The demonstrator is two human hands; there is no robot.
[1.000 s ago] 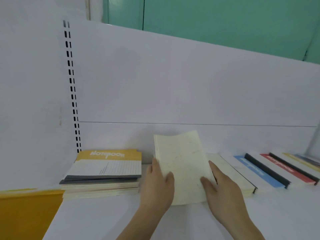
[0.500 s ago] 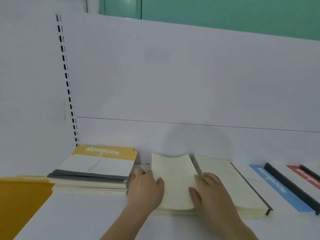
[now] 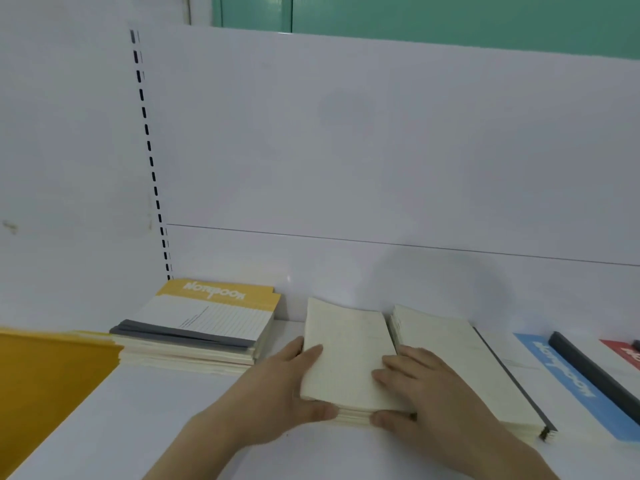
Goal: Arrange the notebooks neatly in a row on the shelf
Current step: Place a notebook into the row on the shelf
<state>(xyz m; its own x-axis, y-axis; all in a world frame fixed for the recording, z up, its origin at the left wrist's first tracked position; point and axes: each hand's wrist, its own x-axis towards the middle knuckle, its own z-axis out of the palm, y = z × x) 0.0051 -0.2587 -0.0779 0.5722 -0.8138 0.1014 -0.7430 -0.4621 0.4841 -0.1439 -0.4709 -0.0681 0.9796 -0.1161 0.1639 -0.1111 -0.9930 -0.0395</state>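
Observation:
A cream notebook stack (image 3: 346,355) lies flat on the white shelf (image 3: 145,427), its plain pale side up. My left hand (image 3: 284,393) grips its left edge and front left corner. My right hand (image 3: 422,393) rests on its right side, thumb on the front edge. Touching it on the right lies another cream stack with a dark spine (image 3: 485,379). A stack topped by a yellow, white and grey notebook (image 3: 207,320) sits at the left. A blue-banded notebook (image 3: 568,379) and a red one (image 3: 623,355) lie further right.
The white back panel (image 3: 381,150) rises straight behind the notebooks, with a slotted upright (image 3: 152,168) at its left. A yellow sheet (image 3: 45,386) covers the shelf's near left corner. Green wall shows above the panel.
The cream notebooks that both hands held tilted up have come down flat onto the shelf beside the dark-spined stack. My hands now press on their edges.

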